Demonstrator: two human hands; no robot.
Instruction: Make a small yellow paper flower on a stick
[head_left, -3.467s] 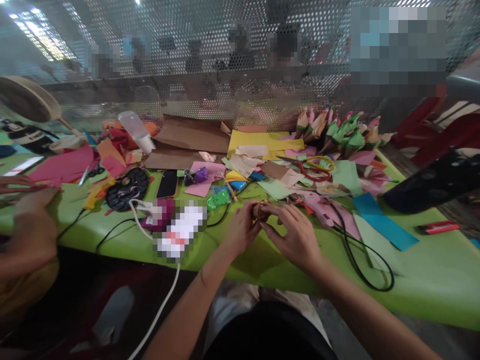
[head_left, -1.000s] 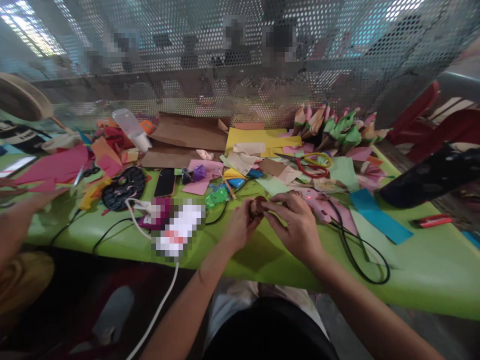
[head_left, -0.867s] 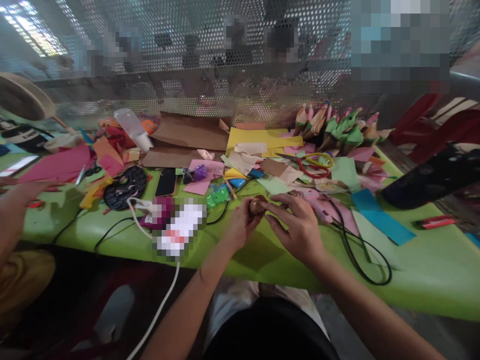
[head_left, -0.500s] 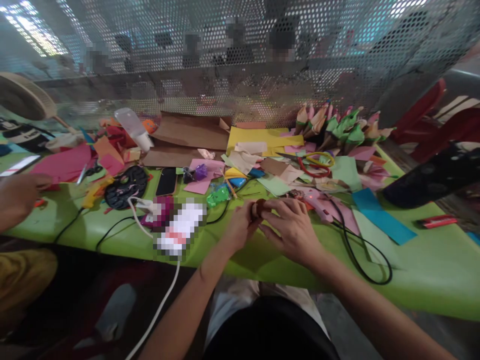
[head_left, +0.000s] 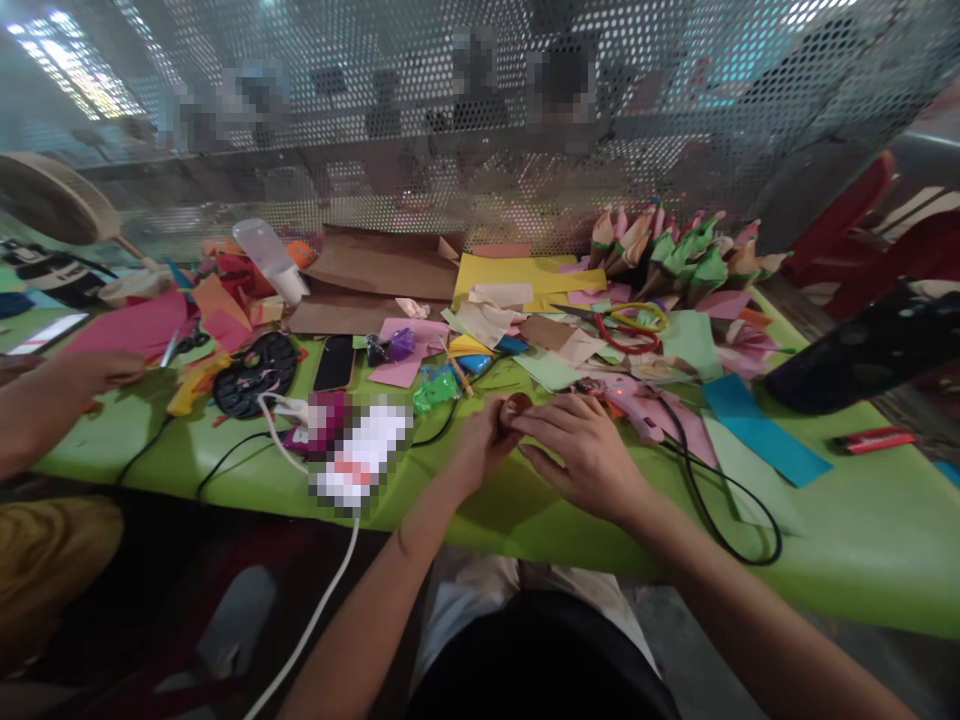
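Note:
Above the front part of the green table, my left hand [head_left: 480,450] is closed around a small brown rolled piece [head_left: 515,408], which looks like paper; its round end faces up. My right hand [head_left: 581,450] reaches in from the other side with its fingertips pressed on the same piece, the thumb held lower and apart. Part of the roll is hidden by the fingers. Just right of my right hand lies a pink glue gun [head_left: 637,408] with a lit red spot and a black cord. Green plastic wrapping [head_left: 435,390] sits beyond my left hand.
Paper flowers [head_left: 690,250] stand at the back right, near scissors [head_left: 637,318] and paper scraps. A dark bottle [head_left: 862,350] lies right. A power strip [head_left: 319,425], a phone [head_left: 364,455] and a yellow glue gun [head_left: 196,385] are left. A co-worker's hand [head_left: 105,370] is far left.
The brown roll has tipped so its round end shows more. My right fingers have shifted slightly left over it. The co-worker's hand at far left has moved right.

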